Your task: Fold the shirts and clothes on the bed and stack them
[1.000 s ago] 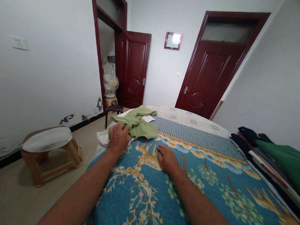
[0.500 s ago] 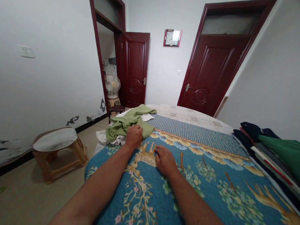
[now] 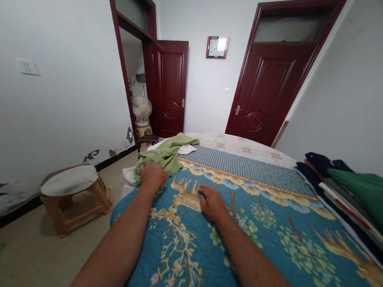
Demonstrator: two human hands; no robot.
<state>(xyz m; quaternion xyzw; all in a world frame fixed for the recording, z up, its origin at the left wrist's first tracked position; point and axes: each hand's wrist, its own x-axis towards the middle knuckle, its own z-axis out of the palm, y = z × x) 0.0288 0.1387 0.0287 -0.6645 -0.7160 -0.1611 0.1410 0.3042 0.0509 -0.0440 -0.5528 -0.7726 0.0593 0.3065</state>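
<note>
A crumpled green garment (image 3: 166,153) lies at the far left corner of the bed, over some white cloth (image 3: 129,175). My left hand (image 3: 152,174) rests on the near edge of the green garment with its fingers curled into the fabric. My right hand (image 3: 212,202) lies palm down on the blue quilt (image 3: 270,230), fingers bent and pressed on the deer pattern, holding nothing that I can see.
A pile of folded dark and green clothes (image 3: 350,186) lies along the bed's right side by the wall. A low stool (image 3: 72,193) stands on the floor at left. Beyond it are a small dark stool (image 3: 147,139), a fan (image 3: 141,110) in the open doorway and a closed door (image 3: 268,91).
My left hand slid right along the green garment, then back left to its near corner, bunching the cloth. My right hand stayed on the quilt.
</note>
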